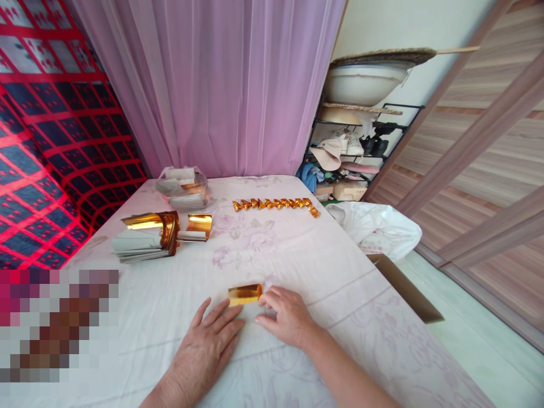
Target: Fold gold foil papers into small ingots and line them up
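1. On the far left of the white floral-printed sheet covering the counter (323, 266) lies a stack of grey-white paper slips topped with curled gold foil sheets (147, 235), and just right of it a smaller curled gold foil piece (199, 224).
2. Beyond those sits a crumpled clear plastic bag with more slips inside (183, 187). To its right, at the far edge, a row of small folded gold paper pieces (274, 204) runs in a line.
3. A pale purple sheer curtain (212, 79) hangs behind the counter, and a red-and-navy checked cloth (46, 147) fills the left. A white plastic bag (378, 226) and a brown cardboard flap (403, 286) sit off the counter's right edge.
4. Nothing lies between my hands and the shiny rectangular gold foil slip (245, 294), which rests near me at the counter's middle, slightly curled, its surface mirror-bright.
5. My left hand (206, 345) lies flat, palm down, fingers spread, their tips just short of the slip's near left edge, holding nothing.
6. My right hand (287, 317) is curled, fingers (268, 297) bent and touching the slip's right end; whether they pinch it, I cannot tell.
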A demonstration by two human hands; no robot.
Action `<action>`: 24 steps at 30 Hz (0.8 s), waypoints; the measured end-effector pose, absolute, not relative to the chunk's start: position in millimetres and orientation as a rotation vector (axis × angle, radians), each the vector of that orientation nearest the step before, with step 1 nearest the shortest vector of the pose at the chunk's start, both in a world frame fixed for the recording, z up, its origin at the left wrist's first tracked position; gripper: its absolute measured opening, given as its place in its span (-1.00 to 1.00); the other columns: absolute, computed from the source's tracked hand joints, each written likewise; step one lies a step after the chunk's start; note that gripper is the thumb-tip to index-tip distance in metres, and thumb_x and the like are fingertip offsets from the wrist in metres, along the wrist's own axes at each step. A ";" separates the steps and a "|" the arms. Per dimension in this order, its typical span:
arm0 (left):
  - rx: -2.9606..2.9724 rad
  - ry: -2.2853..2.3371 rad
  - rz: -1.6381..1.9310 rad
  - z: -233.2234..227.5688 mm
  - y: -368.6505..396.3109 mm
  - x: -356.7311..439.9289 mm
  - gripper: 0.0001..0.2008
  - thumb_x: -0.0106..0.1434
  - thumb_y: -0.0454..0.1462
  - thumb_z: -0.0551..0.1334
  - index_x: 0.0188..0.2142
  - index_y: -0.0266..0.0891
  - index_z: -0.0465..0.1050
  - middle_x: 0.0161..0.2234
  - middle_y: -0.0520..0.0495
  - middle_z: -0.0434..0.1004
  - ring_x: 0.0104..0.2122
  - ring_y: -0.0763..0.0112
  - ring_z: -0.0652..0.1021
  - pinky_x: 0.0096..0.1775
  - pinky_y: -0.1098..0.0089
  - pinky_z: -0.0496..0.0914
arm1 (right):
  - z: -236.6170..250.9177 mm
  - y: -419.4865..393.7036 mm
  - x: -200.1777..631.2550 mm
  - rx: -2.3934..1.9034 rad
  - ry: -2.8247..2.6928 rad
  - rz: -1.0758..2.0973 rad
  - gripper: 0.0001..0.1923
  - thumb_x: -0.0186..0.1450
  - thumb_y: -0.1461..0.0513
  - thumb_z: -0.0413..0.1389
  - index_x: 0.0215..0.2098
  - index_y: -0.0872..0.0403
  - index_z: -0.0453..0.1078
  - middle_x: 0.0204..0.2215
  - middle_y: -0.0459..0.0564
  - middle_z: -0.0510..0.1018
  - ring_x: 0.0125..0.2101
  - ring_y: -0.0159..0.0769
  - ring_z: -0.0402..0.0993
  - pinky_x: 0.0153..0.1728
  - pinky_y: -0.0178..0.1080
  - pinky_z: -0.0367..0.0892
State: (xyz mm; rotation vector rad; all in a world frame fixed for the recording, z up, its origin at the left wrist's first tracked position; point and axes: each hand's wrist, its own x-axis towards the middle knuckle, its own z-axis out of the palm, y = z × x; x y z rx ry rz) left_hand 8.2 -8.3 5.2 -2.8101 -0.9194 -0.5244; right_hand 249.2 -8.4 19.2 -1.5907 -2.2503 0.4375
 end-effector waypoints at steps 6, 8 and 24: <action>-2.792 -0.942 -0.568 7.1 -8.8 10.1 -0.76 0.30 -0.27 0.17 -0.06 -0.05 0.49 0.07 -0.01 0.52 0.10 0.17 0.47 0.23 0.03 0.15 | 14.8 -11.0 250.1 -1.565 -2.257 0.376 -0.82 0.17 0.18 0.28 -0.28 0.03 0.43 -0.35 -0.10 0.52 -0.29 -0.29 0.47 -0.22 -0.26 0.29; -2.807 -0.957 -0.568 7.1 -9.2 10.4 -0.76 0.30 -0.27 0.17 -0.06 -0.05 0.49 0.07 -0.02 0.52 0.10 0.18 0.47 0.24 0.03 0.14 | 16.6 -11.2 250.7 -1.567 -2.262 0.381 -0.82 0.17 0.18 0.27 -0.27 0.03 0.43 -0.35 -0.10 0.52 -0.29 -0.29 0.47 -0.22 -0.26 0.29; -2.815 -0.950 -0.521 7.9 -8.8 9.8 -0.74 0.33 -0.25 0.15 -0.02 -0.04 0.48 0.07 -0.02 0.52 0.09 0.15 0.47 0.21 0.00 0.16 | 16.2 -10.2 233.9 -1.722 -2.197 0.289 -0.73 0.17 0.06 0.28 -0.35 0.02 0.35 -0.37 -0.08 0.52 -0.29 -0.25 0.46 -0.28 -0.25 0.26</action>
